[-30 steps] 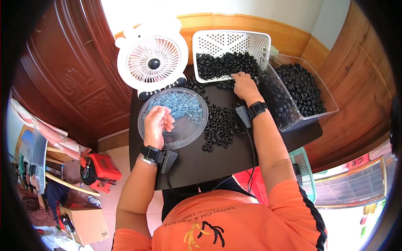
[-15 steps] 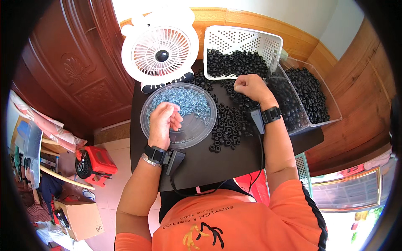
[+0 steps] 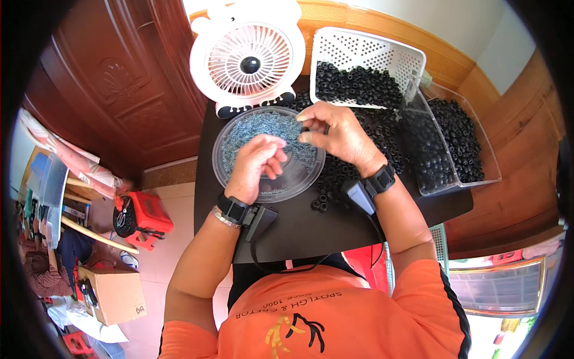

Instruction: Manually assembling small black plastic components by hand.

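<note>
A round clear plastic tray [image 3: 219,173] of small blue beads [image 3: 254,127] lies on the dark table. My left hand [image 3: 257,167] hovers over its near half, thumb and forefinger pinched and the other fingers curled; anything in the pinch is too small to make out. Just right of it, above the tray's right side, is my right hand [image 3: 344,137], its bent fingers and thumb facing my left hand. Something dark shows between that thumb and fingers, but I cannot tell a held bead from the background. Loose black ring-shaped beads [image 3: 382,128] are spread beneath and beside my right hand.
A white animal-shaped fan [image 3: 250,87] stands behind the tray. At the back, a white perforated basket [image 3: 382,45] lies tipped with black beads inside. A clear box [image 3: 457,184] of black beads stands on the right. On the floor at left are a red stool [image 3: 154,218] and a cardboard box [image 3: 122,293].
My right hand has moved left and nearer, from the black beads by the basket to over the tray beside my left hand. The whole view has shifted slightly.
</note>
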Tool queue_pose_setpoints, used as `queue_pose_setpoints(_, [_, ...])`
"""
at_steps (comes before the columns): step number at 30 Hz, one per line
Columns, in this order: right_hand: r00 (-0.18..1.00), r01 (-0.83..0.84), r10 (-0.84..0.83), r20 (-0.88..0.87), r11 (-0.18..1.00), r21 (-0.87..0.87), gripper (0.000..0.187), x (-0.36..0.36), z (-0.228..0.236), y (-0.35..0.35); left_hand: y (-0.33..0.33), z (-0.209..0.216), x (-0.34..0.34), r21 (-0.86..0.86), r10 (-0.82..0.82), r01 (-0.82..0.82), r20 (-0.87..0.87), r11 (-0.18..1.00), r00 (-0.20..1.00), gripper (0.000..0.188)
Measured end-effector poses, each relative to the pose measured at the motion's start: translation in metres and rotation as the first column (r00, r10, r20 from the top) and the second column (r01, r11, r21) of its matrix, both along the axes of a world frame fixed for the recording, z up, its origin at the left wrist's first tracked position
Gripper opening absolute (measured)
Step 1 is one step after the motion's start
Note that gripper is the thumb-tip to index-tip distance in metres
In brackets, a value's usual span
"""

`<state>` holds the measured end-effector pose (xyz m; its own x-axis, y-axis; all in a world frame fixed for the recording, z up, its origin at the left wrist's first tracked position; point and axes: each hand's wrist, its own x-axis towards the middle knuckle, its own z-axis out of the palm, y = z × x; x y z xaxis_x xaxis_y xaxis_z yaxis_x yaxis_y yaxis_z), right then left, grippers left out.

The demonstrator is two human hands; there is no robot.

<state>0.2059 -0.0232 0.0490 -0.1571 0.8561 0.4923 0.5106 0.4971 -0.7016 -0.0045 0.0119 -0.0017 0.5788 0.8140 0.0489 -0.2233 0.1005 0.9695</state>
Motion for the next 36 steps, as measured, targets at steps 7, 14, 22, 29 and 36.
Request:
queue_pose_setpoints(7, [0.974,-0.129,0.072,0.214,0.955,0.268,0.032,-0.034,0.0,-0.011,-0.006,0.003,0.004,-0.025,-0.082,0.083,0.039,0.996,0.996,0.032])
queue_pose_setpoints(14, [0.988,-0.072,0.026,0.149,0.948,0.31,0.033,-0.036,-0.002,-0.007,0.0,-0.002,0.001,-0.131,-0.071,0.106,0.246,0.986,0.967,0.021])
queue_pose_setpoints(22, [0.98,-0.087,0.031,0.197,0.955,0.283,0.029,-0.035,-0.008,-0.005,0.0,-0.006,0.003,-0.156,-0.102,0.141,0.236,0.978,0.966,0.021])
queue_pose_setpoints(29, [0.945,-0.155,0.041,0.324,0.93,0.335,0.028,-0.031,-0.006,-0.004,0.0,-0.006,0.003,-0.147,-0.107,0.138,0.205,0.979,0.973,0.019])
queue_pose_setpoints(36, [0.963,-0.123,0.048,0.265,0.953,0.276,0.027,-0.035,-0.006,-0.006,0.001,-0.005,0.003,-0.14,-0.112,0.141,0.2,0.98,0.973,0.021])
